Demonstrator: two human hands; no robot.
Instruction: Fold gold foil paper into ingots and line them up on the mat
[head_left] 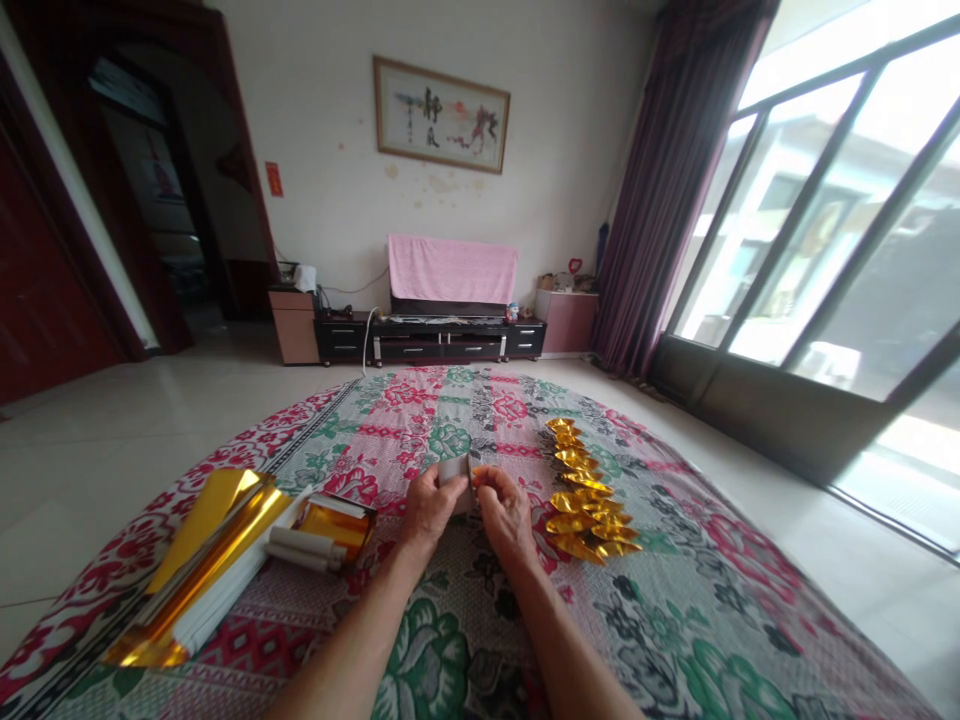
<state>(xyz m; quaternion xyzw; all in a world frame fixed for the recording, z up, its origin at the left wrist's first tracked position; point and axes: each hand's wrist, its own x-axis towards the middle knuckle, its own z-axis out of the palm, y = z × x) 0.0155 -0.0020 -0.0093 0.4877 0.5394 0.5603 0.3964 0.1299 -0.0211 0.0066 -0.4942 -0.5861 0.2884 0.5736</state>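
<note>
Over the middle of the flowered cloth [420, 650], both hands meet at a small piece of foil paper [453, 468] with its greyish back side showing. My left hand [433, 505] is closed on its left part, thumb lying across the front. At the paper's right edge, the fingers of my right hand [504, 508] are pinched together on it. Right of my hands, several folded gold foil pieces [583, 490] with pointed ends lie in a long row. On the left lie gold foil sheets [206, 530], next to some rolled pieces of foil paper [307, 548], white side out.
Beyond the cloth stands a low black TV cabinet [450, 345] with a pink towel [453, 268] draped over the screen. A framed picture [442, 113] hangs on the wall. Purple curtains [652, 200] and large windows [810, 220] are at the right, a dark doorway [161, 200] at the left.
</note>
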